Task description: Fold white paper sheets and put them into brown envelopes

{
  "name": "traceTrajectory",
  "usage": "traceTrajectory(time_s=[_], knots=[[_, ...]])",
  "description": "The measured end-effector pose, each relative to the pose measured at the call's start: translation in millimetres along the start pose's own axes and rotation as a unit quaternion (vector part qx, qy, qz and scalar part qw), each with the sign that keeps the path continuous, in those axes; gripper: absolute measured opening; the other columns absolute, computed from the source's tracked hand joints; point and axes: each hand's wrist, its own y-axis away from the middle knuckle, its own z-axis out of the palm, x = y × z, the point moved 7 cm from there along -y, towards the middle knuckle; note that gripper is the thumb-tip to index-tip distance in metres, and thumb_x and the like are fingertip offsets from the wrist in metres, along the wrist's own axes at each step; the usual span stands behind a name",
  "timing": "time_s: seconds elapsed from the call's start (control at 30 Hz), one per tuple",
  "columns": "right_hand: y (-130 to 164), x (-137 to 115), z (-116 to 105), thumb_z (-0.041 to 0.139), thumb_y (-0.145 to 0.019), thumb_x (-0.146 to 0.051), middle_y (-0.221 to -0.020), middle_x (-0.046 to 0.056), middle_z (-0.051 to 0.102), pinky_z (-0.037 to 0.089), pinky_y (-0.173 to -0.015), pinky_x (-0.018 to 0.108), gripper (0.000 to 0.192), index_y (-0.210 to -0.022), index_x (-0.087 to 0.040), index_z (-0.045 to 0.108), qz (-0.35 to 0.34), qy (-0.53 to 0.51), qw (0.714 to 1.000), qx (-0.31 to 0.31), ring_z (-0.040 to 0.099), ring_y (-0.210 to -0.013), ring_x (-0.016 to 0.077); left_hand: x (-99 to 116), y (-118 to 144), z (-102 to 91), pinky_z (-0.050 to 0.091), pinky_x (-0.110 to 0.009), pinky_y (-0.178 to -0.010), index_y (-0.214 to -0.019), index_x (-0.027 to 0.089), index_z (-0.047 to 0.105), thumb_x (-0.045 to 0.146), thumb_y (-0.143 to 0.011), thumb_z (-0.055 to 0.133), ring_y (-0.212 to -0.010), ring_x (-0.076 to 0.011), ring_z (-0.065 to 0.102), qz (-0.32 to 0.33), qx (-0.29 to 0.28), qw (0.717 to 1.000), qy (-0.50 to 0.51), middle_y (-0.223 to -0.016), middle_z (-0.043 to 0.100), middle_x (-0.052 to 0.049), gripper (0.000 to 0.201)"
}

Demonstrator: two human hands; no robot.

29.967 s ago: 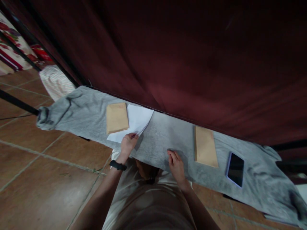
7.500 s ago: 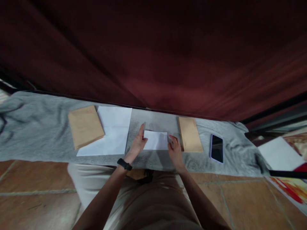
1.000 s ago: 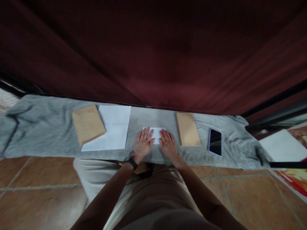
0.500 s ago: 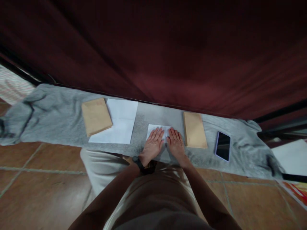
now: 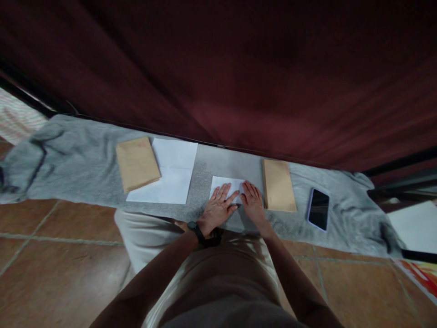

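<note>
Both hands, the left hand (image 5: 218, 207) and right hand (image 5: 253, 204), lie flat with fingers spread, pressing a small folded white paper (image 5: 226, 184) onto the grey cloth-covered counter (image 5: 85, 159).

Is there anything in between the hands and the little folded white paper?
No, nothing visible is in between. The left hand and the right hand both lie flat, palms down, right on the folded white paper, which sits on the grey cloth. The brown envelope lies off to the right, beside the right hand.
</note>
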Motion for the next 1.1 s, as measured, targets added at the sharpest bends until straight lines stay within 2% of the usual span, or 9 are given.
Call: traceTrajectory(time_s=[0.13,0.23,0.4,0.5,0.6,0.77,0.93,1.0,1.1], knots=[[-20,3,-2,0.037,-0.105,-0.023,-0.157,0.014,0.052,0.037,-0.122,0.048,0.048,-0.149,-0.013,0.054,0.015,-0.034,0.999,0.008,0.046,-0.146,0.0257,2,0,-2.5,0.025,-0.057,-0.127,-0.156,0.035,0.046,0.055,-0.1,0.055,-0.158,-0.0336,0.025,0.013,-0.01,1.0,0.005,-0.172,0.027,-0.009,0.06],[-31,-9,2,0.036,-0.106,-0.025,-0.156,0.015,0.053,0.038,-0.122,0.045,0.048,-0.148,-0.011,0.056,-0.014,-0.056,0.998,-0.006,0.046,-0.147,0.0236,1,1,-5.0,0.021,-0.057,-0.128,-0.152,0.033,0.052,0.056,-0.1,0.054,-0.158,-0.0335,0.026,0.026,-0.015,1.0,0.001,-0.171,0.029,-0.01,0.057],[-18,-29,11,0.036,-0.108,-0.029,-0.16,0.011,0.049,0.032,-0.126,0.047,0.049,-0.152,-0.016,0.052,-0.07,-0.026,0.996,-0.05,0.042,-0.15,0.0226,-1,8,-7.5,0.018,-0.054,-0.13,-0.148,0.03,0.057,0.053,-0.104,0.049,-0.157,-0.0276,0.029,0.075,-0.033,0.997,-0.006,-0.168,0.037,-0.008,0.05],[-8,-24,8,0.036,-0.11,-0.032,-0.165,0.01,0.041,0.026,-0.128,0.049,0.051,-0.157,-0.016,0.045,-0.067,0.024,0.996,-0.055,0.036,-0.154,0.0243,-5,13,-8.9,0.018,-0.052,-0.13,-0.153,0.032,0.05,0.051,-0.106,0.044,-0.158,-0.025,0.028,0.087,-0.033,0.996,-0.006,-0.169,0.034,-0.007,0.051],[-5,-14,2,0.035,-0.11,-0.03,-0.165,0.01,0.04,0.026,-0.128,0.049,0.052,-0.159,-0.015,0.041,-0.05,0.044,0.997,-0.049,0.036,-0.154,0.0245,-11,17,-8.6,0.019,-0.05,-0.13,-0.159,0.032,0.041,0.051,-0.107,0.04,-0.159,-0.0232,0.026,0.089,-0.033,0.995,-0.006,-0.17,0.032,-0.008,0.055],[-10,-5,1,0.037,-0.109,-0.033,-0.165,0.01,0.041,0.027,-0.128,0.049,0.053,-0.16,-0.017,0.04,-0.045,0.049,0.997,-0.051,0.036,-0.154,0.0243,-25,20,-9.1,0.022,-0.046,-0.13,-0.161,0.021,0.038,0.052,-0.108,0.036,-0.158,-0.0239,0.027,0.059,-0.029,0.998,-0.002,-0.169,0.033,-0.011,0.062],[-21,6,0,0.038,-0.109,-0.034,-0.163,0.012,0.044,0.028,-0.127,0.049,0.052,-0.156,-0.014,0.046,-0.037,0.057,0.997,-0.044,0.038,-0.153,0.0262,-33,22,-12.5,0.023,-0.045,-0.13,-0.162,0.015,0.034,0.053,-0.107,0.035,-0.158,-0.0249,0.026,0.028,-0.025,0.999,-0.012,-0.17,0.031,-0.014,0.067],[-25,10,-3,0.039,-0.109,-0.034,-0.163,0.014,0.043,0.029,-0.126,0.05,0.052,-0.155,-0.012,0.048,-0.03,0.054,0.997,-0.037,0.037,-0.153,0.0274,-32,22,-13.5,0.024,-0.046,-0.13,-0.162,0.016,0.034,0.053,-0.106,0.039,-0.159,-0.0269,0.024,0.027,-0.021,0.999,-0.019,-0.17,0.028,-0.015,0.067],[-24,6,-6,0.035,-0.109,-0.031,-0.163,0.015,0.044,0.031,-0.126,0.051,0.052,-0.156,-0.01,0.046,-0.022,0.033,0.999,-0.021,0.037,-0.153,0.0265,-29,23,-14.9,0.027,-0.049,-0.128,-0.162,0.026,0.037,0.053,-0.105,0.047,-0.159,-0.0307,0.022,0.036,-0.011,0.999,-0.022,-0.173,0.023,-0.013,0.064]])
